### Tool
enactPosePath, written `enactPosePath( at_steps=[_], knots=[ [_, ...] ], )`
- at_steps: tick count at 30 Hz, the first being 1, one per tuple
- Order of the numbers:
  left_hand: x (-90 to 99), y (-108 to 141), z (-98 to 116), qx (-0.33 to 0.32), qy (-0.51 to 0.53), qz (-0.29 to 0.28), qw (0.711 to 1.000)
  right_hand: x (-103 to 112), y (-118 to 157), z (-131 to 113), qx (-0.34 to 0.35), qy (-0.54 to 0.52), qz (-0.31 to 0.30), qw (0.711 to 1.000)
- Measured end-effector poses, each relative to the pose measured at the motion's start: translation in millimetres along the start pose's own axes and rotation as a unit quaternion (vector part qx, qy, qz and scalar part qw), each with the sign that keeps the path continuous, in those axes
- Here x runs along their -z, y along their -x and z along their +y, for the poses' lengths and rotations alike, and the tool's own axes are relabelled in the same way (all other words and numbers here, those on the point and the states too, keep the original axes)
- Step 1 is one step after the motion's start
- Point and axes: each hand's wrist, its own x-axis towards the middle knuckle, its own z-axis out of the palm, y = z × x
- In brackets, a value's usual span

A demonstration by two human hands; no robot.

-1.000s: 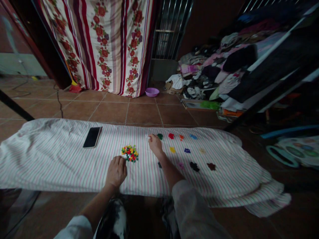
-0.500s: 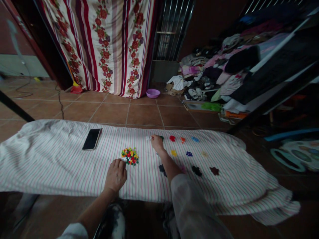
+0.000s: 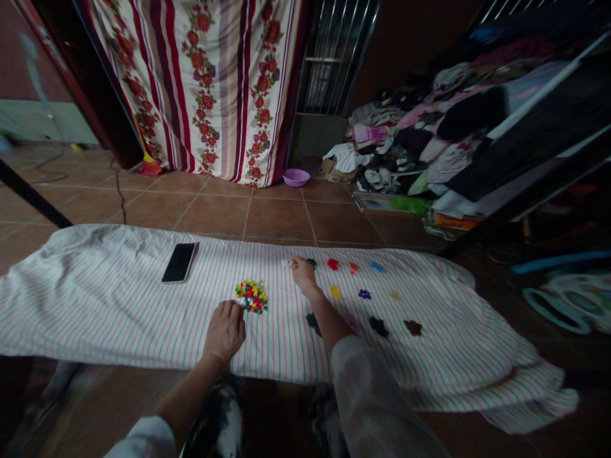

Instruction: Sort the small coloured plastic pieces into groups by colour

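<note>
A striped cloth point(image 3: 143, 318) covers the low surface before me. My left hand point(image 3: 226, 331) rests with curled fingers at the lower left edge of a mixed heap of small coloured pieces point(image 3: 252, 296); what its fingertips hold is too small to make out. My right hand point(image 3: 303, 273) has its fingers pinched at a small white pile point(image 3: 287, 263). Sorted piles lie around and right of it: green point(image 3: 312, 262), red point(image 3: 333, 264), orange point(image 3: 353, 268), blue point(image 3: 377, 266), yellow point(image 3: 335, 292), black point(image 3: 379, 327) and brown point(image 3: 413, 327). My right forearm partly hides others.
A phone point(image 3: 180, 263) lies on the cloth at left. Past the cloth's far edge are a purple basin point(image 3: 296, 177) on the tiles, a hanging floral curtain point(image 3: 224, 95) and heaped clothes point(image 3: 429, 127). Dark bars flank the cloth.
The whole view has shifted slightly. Both hands keep nearly the same places beside the mixed heap and the white pile.
</note>
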Motion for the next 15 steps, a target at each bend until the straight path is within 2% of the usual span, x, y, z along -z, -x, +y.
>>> enactPosePath(
  at_steps=[8,12,15],
  knots=[
    [5.0,-2,2,0.012,0.008,-0.01,1.0,5,8,1,0.012,-0.001,0.009,1.0],
    [4.4,-1,2,0.014,0.009,-0.011,1.0,10,15,-9,0.013,0.001,0.014,1.0],
    [4.1,-1,2,0.014,0.006,-0.013,1.0,10,27,-20,0.047,-0.014,0.002,0.999]
  ],
)
